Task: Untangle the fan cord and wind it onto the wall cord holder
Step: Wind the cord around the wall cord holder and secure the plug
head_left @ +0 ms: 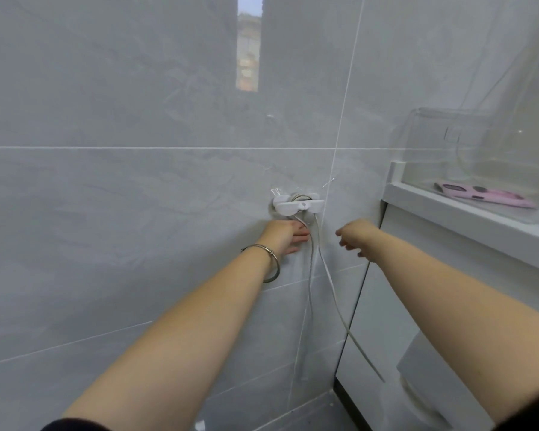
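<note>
- Left hand [285,236] first: how does it lie?
- Fingers stretched nearly straight along the grey tiled wall [137,197], tips touching the thin white fan cord [310,275]. Whether they pinch it I cannot tell. A silver bangle [269,264] rings that wrist.
- And the right hand [355,239]?
- Just across the cord from the left one, fingers loosely curled downward, holding nothing.
- Where does the cord sit?
- Some of it shows wound in the white plastic cord holder [297,205], fixed to the wall just above the left fingertips. Two strands drop from it through the gap between the hands. One hangs close to the wall below the left hand; the other swings out under the right forearm toward the lower right.
- Room to move?
- Open wall left of and above the left hand. Near the right hand, on its outer side, runs the vertical edge of a white cabinet [380,321]. Its ledge juts out above and beyond that hand and carries a clear plastic box [433,144], with a flat pink object [486,195] seen through it.
</note>
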Motion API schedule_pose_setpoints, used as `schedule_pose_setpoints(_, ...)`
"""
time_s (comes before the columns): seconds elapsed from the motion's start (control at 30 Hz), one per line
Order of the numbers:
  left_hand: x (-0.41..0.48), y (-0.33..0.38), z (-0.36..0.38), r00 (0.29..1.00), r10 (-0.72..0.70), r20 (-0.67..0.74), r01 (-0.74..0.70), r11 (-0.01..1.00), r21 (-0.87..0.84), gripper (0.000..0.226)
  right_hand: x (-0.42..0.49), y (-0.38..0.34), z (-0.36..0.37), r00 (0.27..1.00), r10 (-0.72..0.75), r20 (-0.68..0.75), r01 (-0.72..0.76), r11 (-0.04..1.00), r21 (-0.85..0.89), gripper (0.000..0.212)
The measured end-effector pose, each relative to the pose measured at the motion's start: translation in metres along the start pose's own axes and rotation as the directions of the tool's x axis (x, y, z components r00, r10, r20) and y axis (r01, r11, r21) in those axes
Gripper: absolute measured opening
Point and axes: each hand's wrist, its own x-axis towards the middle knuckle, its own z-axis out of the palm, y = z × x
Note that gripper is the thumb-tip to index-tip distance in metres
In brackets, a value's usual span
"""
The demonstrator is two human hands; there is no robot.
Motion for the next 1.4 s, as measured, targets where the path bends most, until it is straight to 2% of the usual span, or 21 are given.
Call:
schedule_pose_setpoints(0.13,-0.002,-0.002,0.003,0.998,-0.031,0.062,0.042,0.982,-0.182,0.038,-0.004,0.01,0.007,0.981,0.093,0.168,-0.106,0.992,0.068,0.036)
schedule_pose_setpoints(0.3,-0.006,0.003,0.006,0.992,-0.031,0.119,0.069,0.94,-0.334,0.04,0.004,0.013,0.012,0.973,0.102,0.209,-0.146,0.968,0.206,0.033)
schedule_pose_setpoints(0.47,-0.011,0.003,0.005,0.988,-0.026,0.153,0.092,0.893,-0.44,0.042,0.004,0.016,0.013,0.98,0.082,0.181,-0.101,0.99,0.099,0.03)
schedule_pose_setpoints(0.53,-0.012,0.002,0.003,0.987,-0.014,0.161,0.09,0.877,-0.472,0.044,0.006,0.017,0.014,0.985,0.048,0.163,-0.07,0.989,0.128,0.03)
schedule_pose_setpoints(0.63,-0.012,0.001,-0.001,0.984,-0.004,0.179,0.091,0.873,-0.479,0.046,0.015,0.015,0.012,0.999,-0.021,0.047,0.011,0.982,0.189,0.026)
schedule_pose_setpoints(0.73,-0.013,0.002,-0.003,0.981,0.009,0.193,0.084,0.881,-0.466,0.045,0.022,0.006,0.0,0.996,-0.062,-0.071,0.069,0.992,0.109,0.012)
schedule_pose_setpoints(0.83,-0.018,0.004,-0.004,0.978,0.02,0.207,0.066,0.914,-0.4,0.031,0.025,-0.005,-0.017,0.959,-0.145,-0.243,0.119,0.986,-0.118,0.027)
schedule_pose_setpoints(0.93,-0.024,0.006,-0.007,0.98,0.012,0.197,0.061,0.932,-0.357,0.024,0.018,-0.021,-0.028,0.913,-0.243,-0.327,0.183,0.961,-0.205,0.029)
schedule_pose_setpoints(1.0,-0.025,0.006,-0.009,0.985,0.015,0.169,0.048,0.932,-0.36,0.026,0.015,-0.03,-0.031,0.887,-0.282,-0.366,0.202,0.949,-0.242,0.029)
schedule_pose_setpoints(1.07,-0.026,0.007,-0.012,0.989,0.015,0.147,0.043,0.924,-0.381,0.038,0.011,-0.038,-0.032,0.841,-0.363,-0.4,0.24,0.915,-0.325,0.027)
schedule_pose_setpoints(1.17,-0.029,0.009,-0.016,0.99,0.01,0.141,0.046,0.92,-0.389,0.048,0.003,-0.047,-0.03,0.733,-0.545,-0.408,0.307,0.8,-0.516,0.024)
schedule_pose_setpoints(1.27,-0.036,0.012,-0.021,0.992,0.007,0.125,0.035,0.942,-0.335,0.047,-0.003,-0.055,-0.029,0.649,-0.643,-0.407,0.34,0.723,-0.601,0.024)
schedule_pose_setpoints(1.33,-0.038,0.014,-0.024,0.995,0.006,0.103,0.023,0.958,-0.285,0.046,-0.007,-0.059,-0.027,0.64,-0.655,-0.402,0.346,0.713,-0.611,0.021)
schedule_pose_setpoints(1.4,-0.039,0.015,-0.027,0.998,0.014,0.064,0.003,0.967,-0.254,0.043,-0.011,-0.064,-0.026,0.685,-0.608,-0.4,0.36,0.761,-0.54,0.018)
